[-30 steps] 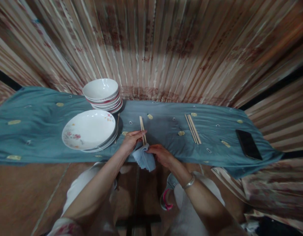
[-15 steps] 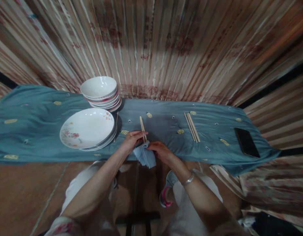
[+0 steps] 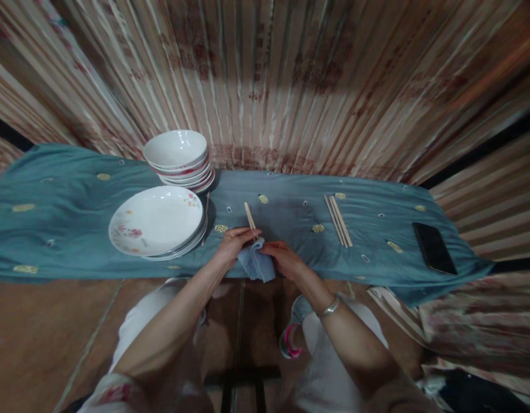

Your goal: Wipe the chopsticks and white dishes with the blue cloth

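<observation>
In the head view my left hand is closed around a pair of light wooden chopsticks, whose upper ends point away from me. A light blue cloth is wrapped about their near ends. Pinched on that cloth is my right hand, close beside the left one. The lower ends of the chopsticks are hidden by the cloth and fingers. Several more chopsticks lie side by side on the table to the right of my hands.
A stack of flowered white plates stands at the left, with stacked bowls behind it. One thin stick lies beside the plates. At the right is a black phone. A patterned teal cloth covers the narrow table; a curtain hangs behind.
The chopsticks show a little less below my left fingers, and the blue cloth has moved slightly up against my left hand. The whole view has shifted a little.
</observation>
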Demonstrator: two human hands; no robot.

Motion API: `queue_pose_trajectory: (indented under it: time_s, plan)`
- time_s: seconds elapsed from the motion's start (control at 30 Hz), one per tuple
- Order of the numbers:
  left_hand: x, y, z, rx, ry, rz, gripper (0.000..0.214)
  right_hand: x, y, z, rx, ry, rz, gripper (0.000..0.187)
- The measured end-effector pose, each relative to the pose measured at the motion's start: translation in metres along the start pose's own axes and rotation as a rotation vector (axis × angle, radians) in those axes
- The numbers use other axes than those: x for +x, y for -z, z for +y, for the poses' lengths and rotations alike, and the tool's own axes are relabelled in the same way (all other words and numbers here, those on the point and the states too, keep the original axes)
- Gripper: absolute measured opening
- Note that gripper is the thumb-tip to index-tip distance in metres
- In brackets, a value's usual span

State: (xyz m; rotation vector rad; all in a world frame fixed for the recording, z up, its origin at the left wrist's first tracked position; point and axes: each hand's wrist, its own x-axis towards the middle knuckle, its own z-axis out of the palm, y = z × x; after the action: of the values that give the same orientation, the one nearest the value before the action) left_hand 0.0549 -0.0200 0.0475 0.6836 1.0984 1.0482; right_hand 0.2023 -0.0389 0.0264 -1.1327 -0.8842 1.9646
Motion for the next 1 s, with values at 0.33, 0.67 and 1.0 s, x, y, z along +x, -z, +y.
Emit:
queue_pose_trajectory:
  time_s: [0.33, 0.67, 1.0]
  plan:
    - [0.015, 0.012, 0.005, -0.024, -0.148, 0.12, 0.036, -0.014, -0.009, 0.001, -0.057, -0.073, -0.137, 0.031]
    - [0.012, 0.009, 0.003, 0.054, -0.145, 0.127, 0.03, -0.016, -0.006, 0.001, -0.107, -0.061, -0.127, 0.026]
    - [0.003, 0.0, -0.004, 0.098, -0.048, 0.05, 0.035, -0.013, -0.004, -0.004, -0.125, -0.007, -0.091, 0.026]
